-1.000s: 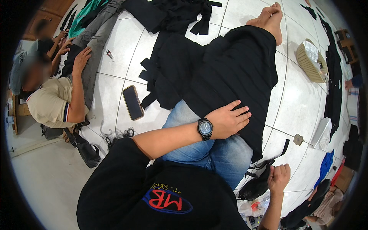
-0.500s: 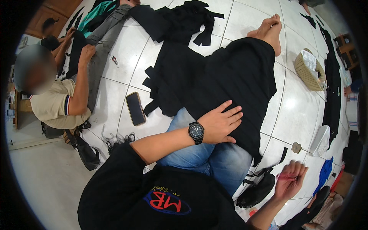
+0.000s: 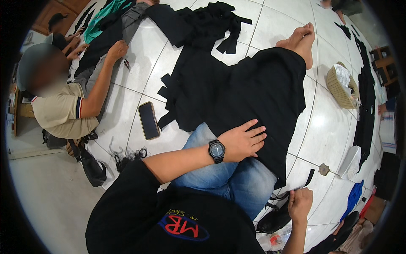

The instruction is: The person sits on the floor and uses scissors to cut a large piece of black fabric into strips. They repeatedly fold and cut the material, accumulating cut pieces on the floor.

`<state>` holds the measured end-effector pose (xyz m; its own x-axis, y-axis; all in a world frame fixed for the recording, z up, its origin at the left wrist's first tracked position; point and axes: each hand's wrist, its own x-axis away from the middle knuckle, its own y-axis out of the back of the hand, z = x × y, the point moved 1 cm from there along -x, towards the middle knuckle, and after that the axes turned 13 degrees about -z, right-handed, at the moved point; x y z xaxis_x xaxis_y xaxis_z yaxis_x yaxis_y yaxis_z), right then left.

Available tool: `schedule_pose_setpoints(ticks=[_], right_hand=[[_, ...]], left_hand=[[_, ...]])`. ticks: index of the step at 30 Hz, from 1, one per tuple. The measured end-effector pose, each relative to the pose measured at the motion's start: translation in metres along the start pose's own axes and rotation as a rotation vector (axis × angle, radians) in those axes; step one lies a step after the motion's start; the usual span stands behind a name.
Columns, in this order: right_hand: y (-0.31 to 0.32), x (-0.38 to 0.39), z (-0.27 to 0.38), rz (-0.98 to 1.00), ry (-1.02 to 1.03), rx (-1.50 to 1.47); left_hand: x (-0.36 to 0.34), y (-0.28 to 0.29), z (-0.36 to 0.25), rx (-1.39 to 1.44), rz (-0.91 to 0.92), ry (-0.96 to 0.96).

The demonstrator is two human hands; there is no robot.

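Observation:
A large piece of black cloth (image 3: 253,89) is draped across my legs and spreads onto the tiled floor. My left hand (image 3: 244,142), with a black watch (image 3: 216,151) on its wrist, lies flat on the cloth over my thighs, fingers spread. Off to the right, my right hand (image 3: 300,203) is raised with its fingers curled together. Anything pinched there is hidden or too thin to make out. Below and beside that hand sits a small black bag (image 3: 270,220) with straps.
A phone (image 3: 149,120) lies left of the cloth. Small snips (image 3: 127,64) rest near a seated co-worker (image 3: 63,110), who handles black cloth. More black fabric (image 3: 203,23) lies beyond my legs. At the right are a wicker basket (image 3: 353,101) and a small stone-like lump (image 3: 324,169).
My right hand has swung left and its fingers have closed toward the cloth's right edge. My left hand stays put. The co-worker's near hand has moved right, toward the snips.

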<state>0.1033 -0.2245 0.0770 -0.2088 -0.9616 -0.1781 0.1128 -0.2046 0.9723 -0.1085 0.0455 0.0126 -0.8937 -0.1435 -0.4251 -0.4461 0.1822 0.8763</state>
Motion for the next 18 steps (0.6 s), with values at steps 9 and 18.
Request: schedule_pose_setpoints(ticks=[9,18], right_hand=[[0.024,0.06,-0.046,0.017,-0.151,0.116],[0.046,0.119,-0.096,-0.036,-0.233,0.286]], left_hand=[[0.0,-0.001,-0.001,0.019,0.003,0.011],[-0.002,0.0,-0.001,0.01,0.008,0.003]])
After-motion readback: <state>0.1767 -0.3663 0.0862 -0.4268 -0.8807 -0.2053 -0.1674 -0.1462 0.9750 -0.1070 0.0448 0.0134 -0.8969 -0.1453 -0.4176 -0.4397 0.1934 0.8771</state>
